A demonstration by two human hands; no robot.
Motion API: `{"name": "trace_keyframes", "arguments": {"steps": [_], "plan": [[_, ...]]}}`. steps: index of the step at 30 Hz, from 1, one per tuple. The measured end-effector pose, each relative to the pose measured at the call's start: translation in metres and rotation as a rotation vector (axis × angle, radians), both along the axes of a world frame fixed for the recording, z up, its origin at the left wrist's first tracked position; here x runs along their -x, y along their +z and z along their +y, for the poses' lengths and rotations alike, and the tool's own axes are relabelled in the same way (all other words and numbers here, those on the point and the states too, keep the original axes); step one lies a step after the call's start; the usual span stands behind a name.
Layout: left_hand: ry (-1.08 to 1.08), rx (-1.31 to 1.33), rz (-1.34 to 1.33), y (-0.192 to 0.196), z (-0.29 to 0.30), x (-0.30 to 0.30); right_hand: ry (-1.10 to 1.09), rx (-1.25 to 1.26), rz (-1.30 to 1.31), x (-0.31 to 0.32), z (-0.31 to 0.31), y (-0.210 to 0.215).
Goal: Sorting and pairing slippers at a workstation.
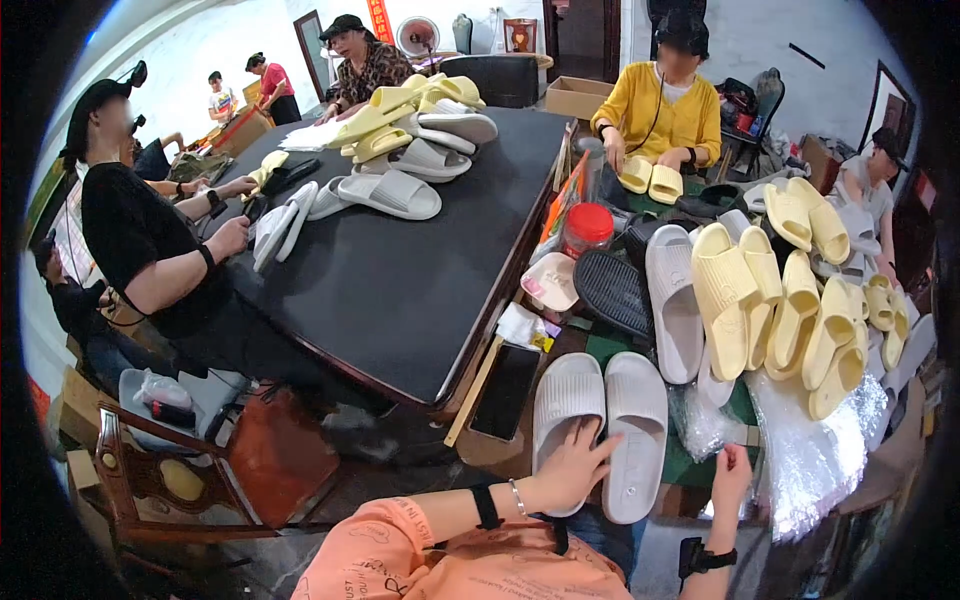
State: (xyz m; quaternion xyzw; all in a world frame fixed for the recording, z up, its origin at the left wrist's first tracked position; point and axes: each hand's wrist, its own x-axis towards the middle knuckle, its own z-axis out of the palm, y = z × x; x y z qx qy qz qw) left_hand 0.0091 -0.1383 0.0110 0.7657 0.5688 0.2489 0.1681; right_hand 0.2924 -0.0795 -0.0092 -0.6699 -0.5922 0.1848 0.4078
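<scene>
A pair of light grey slippers [637, 400] lies side by side at the near table edge, toes pointing away from me. My left hand [572, 468] rests on the left slipper, fingers spread over its strap and footbed, with a fingertip near the right slipper. To the right, my right hand [733, 478] is closed in a pinch; what it holds, if anything, is too small to make out. Just beyond it lies a crumpled clear plastic bag [703, 425]. A larger stack of clear plastic bags [815, 440] spreads to its right.
Yellow slippers [722, 290] are heaped at the right, with a grey slipper [674, 300] beside them. A phone [505, 392], a pink dish [549, 281] and a red-lidded jar [587, 229] stand left of these. Co-workers handle slippers around a black table [400, 290]; a wooden chair [180, 480] stands left.
</scene>
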Motion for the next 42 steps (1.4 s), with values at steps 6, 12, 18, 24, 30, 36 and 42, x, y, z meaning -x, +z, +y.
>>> {"name": "trace_keyframes", "arguments": {"steps": [6, 12, 18, 24, 30, 36, 42], "plan": [[0.06, 0.127, -0.112, 0.004, 0.023, 0.005, 0.044, 0.055, -0.114, 0.014, 0.01, -0.001], [0.017, 0.118, -0.024, -0.003, 0.017, 0.002, -0.031, 0.025, 0.013, 0.008, 0.013, -0.016], [0.009, 0.035, 0.029, -0.01, 0.016, 0.003, -0.023, 0.007, -0.132, 0.004, 0.017, -0.023], [0.024, 0.016, 0.02, -0.018, 0.015, 0.002, -0.025, 0.087, 0.122, -0.002, 0.016, -0.025], [0.018, 0.026, 0.015, -0.016, 0.016, 0.003, -0.086, 0.052, 0.244, -0.005, -0.002, -0.015], [0.017, 0.043, 0.026, -0.012, 0.016, 0.003, -0.157, -0.013, 0.273, -0.02, -0.029, 0.001], [0.016, 0.021, 0.021, -0.017, 0.015, 0.004, -0.245, -0.271, 0.588, -0.028, -0.04, 0.019]]}}
